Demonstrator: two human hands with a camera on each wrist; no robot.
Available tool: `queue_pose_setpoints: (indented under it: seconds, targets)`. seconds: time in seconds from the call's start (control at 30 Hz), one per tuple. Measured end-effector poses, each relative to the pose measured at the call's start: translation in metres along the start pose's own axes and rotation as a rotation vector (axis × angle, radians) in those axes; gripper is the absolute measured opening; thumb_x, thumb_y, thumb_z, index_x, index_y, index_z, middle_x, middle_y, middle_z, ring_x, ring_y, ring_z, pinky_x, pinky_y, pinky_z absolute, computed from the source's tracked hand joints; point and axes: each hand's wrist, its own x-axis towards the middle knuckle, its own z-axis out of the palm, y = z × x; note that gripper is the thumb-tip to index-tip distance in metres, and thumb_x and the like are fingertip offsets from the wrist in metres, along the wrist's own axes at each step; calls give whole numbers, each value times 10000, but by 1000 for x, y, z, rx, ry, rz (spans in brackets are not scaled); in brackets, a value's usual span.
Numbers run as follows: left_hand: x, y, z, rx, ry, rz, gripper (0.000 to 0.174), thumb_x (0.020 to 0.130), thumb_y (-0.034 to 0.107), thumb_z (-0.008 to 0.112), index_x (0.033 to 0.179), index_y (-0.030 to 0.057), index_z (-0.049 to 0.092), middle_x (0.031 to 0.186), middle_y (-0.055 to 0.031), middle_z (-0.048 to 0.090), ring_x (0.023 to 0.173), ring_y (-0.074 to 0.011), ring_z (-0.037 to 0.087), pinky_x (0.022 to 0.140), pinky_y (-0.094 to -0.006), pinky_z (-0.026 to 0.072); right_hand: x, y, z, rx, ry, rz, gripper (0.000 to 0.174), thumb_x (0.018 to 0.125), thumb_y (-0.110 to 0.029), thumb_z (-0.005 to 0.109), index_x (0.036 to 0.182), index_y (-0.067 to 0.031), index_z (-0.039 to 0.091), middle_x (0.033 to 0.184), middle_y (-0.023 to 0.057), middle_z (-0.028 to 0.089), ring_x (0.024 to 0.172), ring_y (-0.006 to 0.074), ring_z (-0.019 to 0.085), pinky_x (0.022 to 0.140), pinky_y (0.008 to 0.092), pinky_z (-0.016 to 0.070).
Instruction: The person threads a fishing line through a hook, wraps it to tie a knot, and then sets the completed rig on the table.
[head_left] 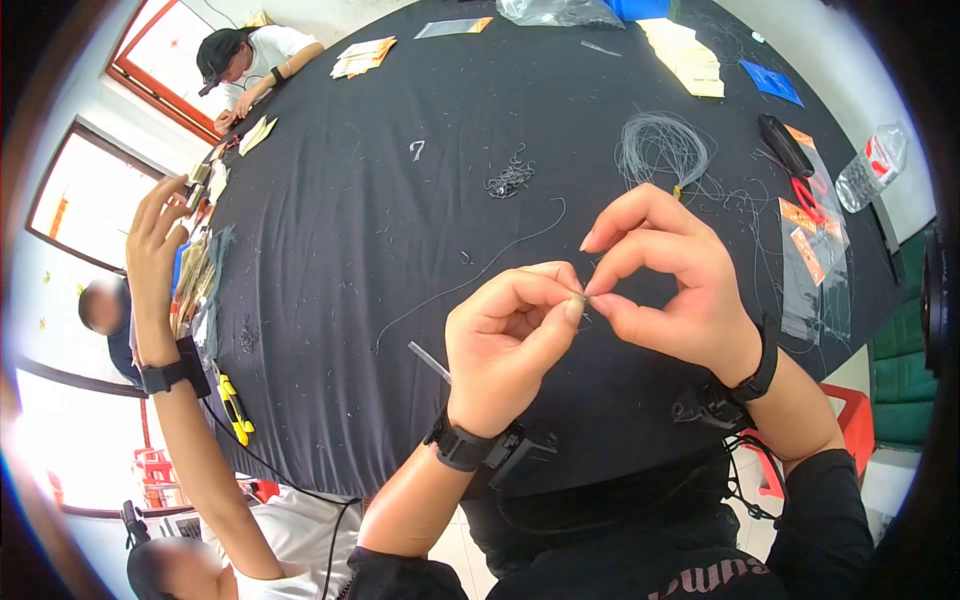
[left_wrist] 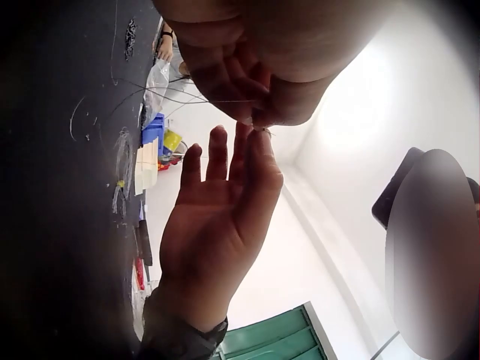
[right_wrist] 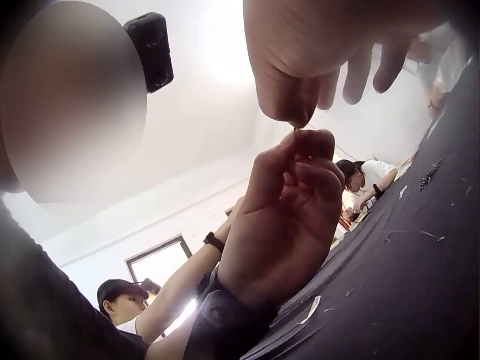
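Observation:
Over the near part of the black-covered table [head_left: 330,300], my two hands meet fingertip to fingertip. The left hand [head_left: 515,335] pinches a tiny dark piece between thumb and index finger; its kind is mostly hidden by the fingertips. From that pinch a thin fishing line [left_wrist: 217,102] runs out in the left wrist view. My right hand [head_left: 680,285] pinches at the same spot with thumb and index finger, its other fingers raised and bent. Beyond them lie a small pile of fish hooks [head_left: 512,175] and a coil of clear line [head_left: 632,150]. One loose strand [head_left: 482,274] curves across the cloth.
Red-handled scissors [head_left: 806,200], plastic packets [head_left: 815,290] and a water bottle [head_left: 872,168] are at the right edge. Cards [head_left: 685,58] lie at the back. On the left are a yellow cutter [head_left: 235,410], another person's raised arm [head_left: 150,260] and a seated person [head_left: 270,60].

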Motion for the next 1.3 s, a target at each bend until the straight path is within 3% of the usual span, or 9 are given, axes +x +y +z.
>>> queue_pose_setpoints:
  seconds: [0.47,0.57,0.7,0.8,1.0,1.1,1.13,1.23,1.3]
  targets:
    - [4,2,-4,41,5,-73,63,881,-14,696,944,-10,694,1043,-106,678,834,-111,615,739,-245,509,2,5,-3,66,-16,50,83,741,-31,725,806,-48,676,939,45,603,892,179,607,811,296,481]
    - [5,1,-5,22,12,-65,75,893,-14,700,963,-32,683,1026,-72,673,871,-84,605,753,-227,508,2,10,-4,10,-41,20,163,773,-61,744,923,-52,682,972,37,619,921,163,609,834,296,483]
    - [6,-4,-8,-6,32,-35,57,904,23,694,947,-13,687,1047,-97,672,901,-133,626,791,-265,519,-4,5,12,327,-145,339,428,836,-133,778,1216,-40,604,1042,33,675,961,131,623,857,307,495]
    - [6,-1,-7,8,10,-31,60,905,15,691,950,-23,684,1044,-94,664,935,-136,625,814,-266,515,-7,2,17,467,-146,566,308,880,-87,732,1163,-9,636,861,20,697,794,84,642,754,241,507]
    - [8,-1,-11,118,36,23,48,904,12,689,943,-16,687,1046,-81,650,945,-137,619,833,-269,505,-7,10,8,492,-179,632,309,845,-141,777,1098,-15,653,868,20,671,800,93,625,739,240,497]
    - [9,0,-11,51,29,20,36,901,11,691,933,-4,689,1027,-70,643,957,-134,609,855,-273,493,-5,1,15,154,-157,310,354,798,-209,820,1061,-35,660,943,37,642,868,138,614,776,283,496]
    - [8,0,-10,33,19,4,31,900,12,692,928,0,689,1020,-65,641,960,-132,605,861,-275,488,-6,2,16,169,-208,341,410,763,-263,844,1057,-47,658,1018,50,615,930,174,599,796,316,489]
    - [7,1,-10,-38,-2,-65,26,917,39,679,932,19,685,1033,-51,628,953,-127,598,864,-278,480,-11,7,21,208,-237,206,202,834,-150,781,933,-19,663,878,42,652,833,149,613,738,300,485]
    - [7,1,-12,-97,15,-106,41,937,72,664,943,34,679,1060,-42,617,940,-121,593,857,-277,475,-10,4,18,287,-237,275,117,854,-83,744,890,-13,657,841,40,659,805,133,619,728,284,488]
